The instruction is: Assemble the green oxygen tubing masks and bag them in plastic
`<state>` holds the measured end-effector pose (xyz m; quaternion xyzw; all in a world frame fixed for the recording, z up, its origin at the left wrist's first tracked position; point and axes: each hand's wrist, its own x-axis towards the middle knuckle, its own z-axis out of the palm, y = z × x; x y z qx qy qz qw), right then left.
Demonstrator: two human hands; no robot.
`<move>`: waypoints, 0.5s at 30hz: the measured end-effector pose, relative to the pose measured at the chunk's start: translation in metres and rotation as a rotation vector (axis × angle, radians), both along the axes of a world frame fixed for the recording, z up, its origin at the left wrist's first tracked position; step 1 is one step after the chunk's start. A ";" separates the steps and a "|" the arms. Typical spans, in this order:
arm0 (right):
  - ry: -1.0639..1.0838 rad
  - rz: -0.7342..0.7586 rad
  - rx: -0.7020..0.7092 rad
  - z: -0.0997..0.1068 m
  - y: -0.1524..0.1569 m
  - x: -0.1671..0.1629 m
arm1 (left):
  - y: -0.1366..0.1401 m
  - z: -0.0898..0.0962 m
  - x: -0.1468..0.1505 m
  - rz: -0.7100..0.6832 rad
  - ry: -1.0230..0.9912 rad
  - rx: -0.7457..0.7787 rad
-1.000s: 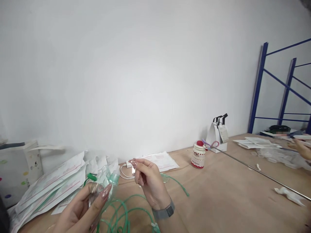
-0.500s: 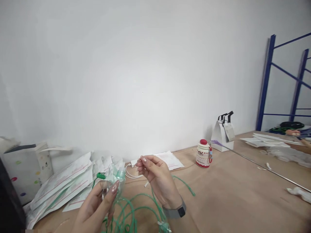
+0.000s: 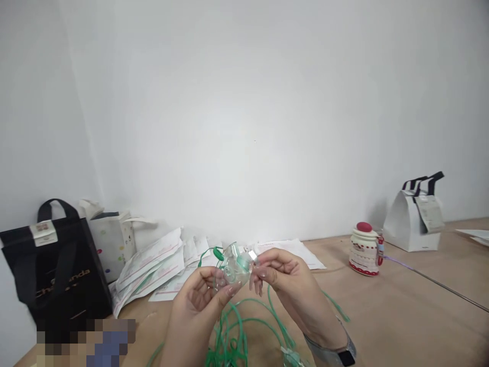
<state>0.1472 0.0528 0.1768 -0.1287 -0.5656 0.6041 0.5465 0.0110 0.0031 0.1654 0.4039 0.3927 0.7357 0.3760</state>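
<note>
A clear oxygen mask (image 3: 232,270) with a green elastic strap (image 3: 218,253) is held up between my two hands. My left hand (image 3: 202,295) grips its near left side, thumb along the lower edge. With thumb and forefinger, my right hand (image 3: 284,272) pinches the mask's right end at a small shiny metal nose strip (image 3: 252,256); I cannot tell whether the strip is fixed to the mask. Below the hands, coiled green tubing (image 3: 240,326) lies on the brown-covered table, with a clear connector piece (image 3: 291,357) at its lower right.
White sealed packets (image 3: 160,265) are piled at left, beside a dotted bag (image 3: 114,239) and a black bag (image 3: 64,270). Another packet (image 3: 301,252) lies behind my hands. To the right stand a red-topped bottle (image 3: 364,252), a white bag (image 3: 408,224) and a thin metal rod (image 3: 439,285).
The view has swung left, showing the black bag. My right hand, earlier apart from the mask in a raised pinch, has come to its right end, where the metal strip shows.
</note>
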 end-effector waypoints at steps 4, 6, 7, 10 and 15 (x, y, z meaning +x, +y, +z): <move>-0.061 0.023 0.057 -0.002 0.000 -0.007 | 0.006 -0.003 -0.005 -0.036 -0.061 -0.026; -0.064 0.033 0.066 -0.003 0.000 -0.009 | 0.006 -0.003 -0.008 -0.073 -0.093 -0.034; -0.060 0.039 0.066 -0.003 0.001 -0.009 | 0.006 -0.003 -0.008 -0.089 -0.098 -0.027; -0.054 0.044 0.055 -0.004 0.003 -0.005 | -0.001 0.002 -0.006 -0.125 -0.062 -0.007; 0.009 0.016 0.038 -0.003 0.000 -0.002 | -0.010 0.007 -0.002 0.013 -0.051 -0.021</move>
